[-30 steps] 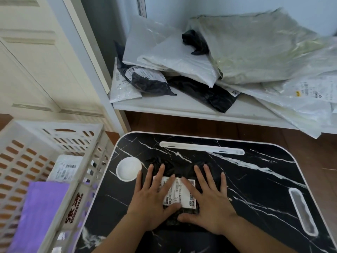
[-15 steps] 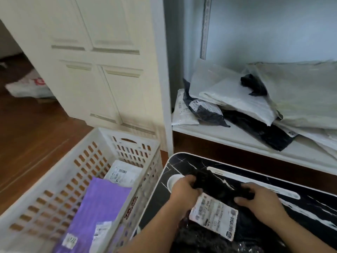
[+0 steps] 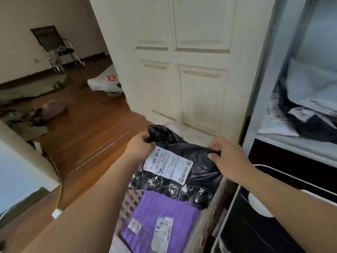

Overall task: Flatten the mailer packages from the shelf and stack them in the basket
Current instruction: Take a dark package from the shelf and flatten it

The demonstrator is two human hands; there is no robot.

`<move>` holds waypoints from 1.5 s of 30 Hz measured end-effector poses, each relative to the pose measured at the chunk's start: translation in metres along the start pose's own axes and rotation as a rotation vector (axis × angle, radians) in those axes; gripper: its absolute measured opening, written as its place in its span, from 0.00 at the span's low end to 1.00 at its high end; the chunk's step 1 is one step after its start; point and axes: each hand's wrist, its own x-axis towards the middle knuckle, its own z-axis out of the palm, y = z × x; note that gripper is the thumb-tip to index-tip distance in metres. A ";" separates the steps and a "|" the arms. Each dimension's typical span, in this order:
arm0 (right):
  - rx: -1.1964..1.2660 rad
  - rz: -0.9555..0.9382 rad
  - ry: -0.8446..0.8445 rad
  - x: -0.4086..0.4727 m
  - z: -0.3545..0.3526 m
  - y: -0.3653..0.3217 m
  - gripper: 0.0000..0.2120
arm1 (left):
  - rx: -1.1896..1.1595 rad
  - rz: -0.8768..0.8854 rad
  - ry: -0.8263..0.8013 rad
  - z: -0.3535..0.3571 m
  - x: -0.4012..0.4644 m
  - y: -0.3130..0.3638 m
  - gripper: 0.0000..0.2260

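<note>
A: Head view: where's the black mailer [image 3: 193, 157]?
B: Over the basket [image 3: 206, 214], above a purple mailer [image 3: 164, 207]. Left hand [image 3: 140, 148] and right hand [image 3: 226, 157] each pinch its top edge.

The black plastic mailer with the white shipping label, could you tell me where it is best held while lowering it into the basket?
By its two far corners, from above, as the left hand and right hand pinch the black plastic mailer: the limp film hangs flat over the purple mailer.
</note>
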 end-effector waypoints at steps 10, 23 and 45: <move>-0.652 -0.126 -0.731 0.038 0.164 0.015 0.15 | 0.644 -0.201 -0.285 0.044 0.052 -0.163 0.13; -0.732 -0.107 -1.211 0.042 0.223 0.068 0.27 | 0.984 -0.392 -0.319 0.125 0.036 -0.243 0.37; -0.668 -0.059 -0.234 0.037 -0.037 0.095 0.24 | 0.691 0.319 -0.431 0.143 0.024 0.044 0.22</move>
